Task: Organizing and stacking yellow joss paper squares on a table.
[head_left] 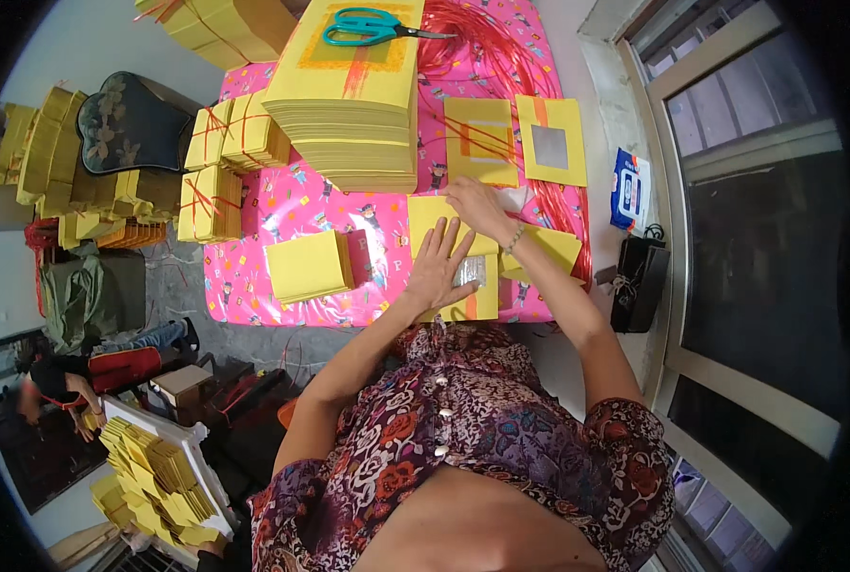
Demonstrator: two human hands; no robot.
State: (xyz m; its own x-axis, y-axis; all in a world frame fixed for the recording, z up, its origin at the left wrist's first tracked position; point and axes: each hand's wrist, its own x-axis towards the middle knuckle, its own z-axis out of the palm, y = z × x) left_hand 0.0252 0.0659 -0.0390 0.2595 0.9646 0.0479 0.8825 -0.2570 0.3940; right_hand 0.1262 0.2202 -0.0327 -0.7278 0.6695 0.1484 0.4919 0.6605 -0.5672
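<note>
A yellow paper sheet with a silver rectangle (483, 292) lies on the pink table cover in front of me. My left hand (432, 271) is spread flat over it, palm down. At the sheet's far end, my right hand (479, 209) has its fingers bent and drawn together on the yellow paper; its fingertips are partly hidden. Another stack of yellow paper (544, 250) lies beneath my right forearm. Farther off are a yellow sheet with an orange and silver patch (482, 170) and one with a grey square (550, 148).
A tall block of yellow paper (349, 143) carries teal-handled scissors (363, 28). A smaller yellow stack (308, 267) sits left. Red string (492, 48) spreads across the far right. Tied yellow bundles (208, 205) line the left edge. A wipes pack (632, 191) stands by the window. Another person (74, 386) works at lower left.
</note>
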